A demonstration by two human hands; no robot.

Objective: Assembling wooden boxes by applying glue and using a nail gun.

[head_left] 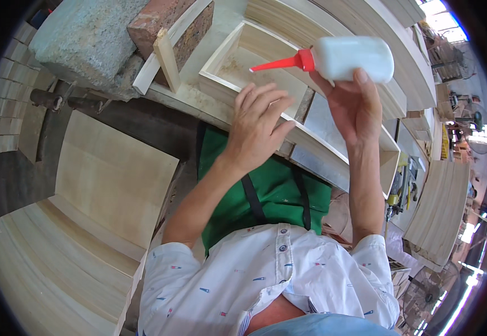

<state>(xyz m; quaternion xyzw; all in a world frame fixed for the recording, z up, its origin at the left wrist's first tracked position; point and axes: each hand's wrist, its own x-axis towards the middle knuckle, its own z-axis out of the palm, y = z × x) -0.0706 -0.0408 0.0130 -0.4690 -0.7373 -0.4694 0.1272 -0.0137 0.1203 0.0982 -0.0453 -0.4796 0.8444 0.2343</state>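
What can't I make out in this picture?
In the head view:
White bottle: contents hidden by its cloudy wall.
Right hand: partly behind the bottle.
Wooden frame: part of near side behind the left hand.
Stacked boards, lower left: cut off by the dark rim.

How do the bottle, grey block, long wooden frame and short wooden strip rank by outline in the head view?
1. Long wooden frame
2. Grey block
3. Bottle, probably enlarged by nearness to the camera
4. Short wooden strip
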